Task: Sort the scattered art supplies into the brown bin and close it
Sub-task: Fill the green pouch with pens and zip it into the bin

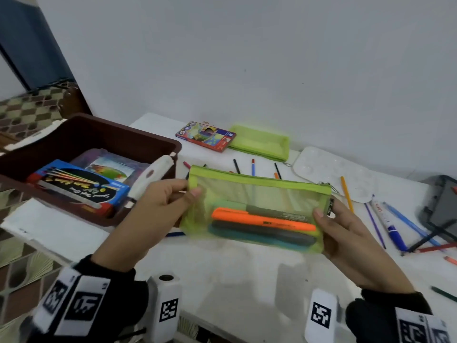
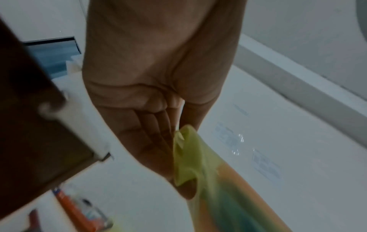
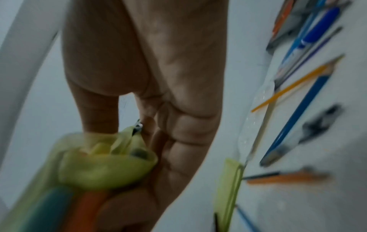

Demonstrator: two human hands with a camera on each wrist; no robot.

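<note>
Both our hands hold one green mesh pouch (image 1: 257,206) up above the white table (image 1: 247,268), level and facing us. Our left hand (image 1: 158,206) pinches the pouch's left edge, thumb on the near face and fingers curled behind; our right hand (image 1: 346,233) pinches the right edge the same way, thumb tip on the mesh beside the zipper end. Through the mesh we count four markers (image 1: 262,226) stacked lengthwise: grey-green, orange, black, teal. We note one brown bin (image 1: 103,134) open at the table's left end, just beside our left hand, with a white latch (image 1: 153,177) on its near wall. Inside it we count two items: one blue pencil box (image 1: 79,186) and one pale picture pack (image 1: 113,167) behind it. At the table's far side lie one red crayon box (image 1: 205,136) and a second green pouch (image 1: 262,142), touching. One white palette (image 1: 331,172) lies right of them. Loose pencils and pens (image 1: 395,224) are scattered behind the pouch and to the right; some are hidden, so we give no firm count.
</note>
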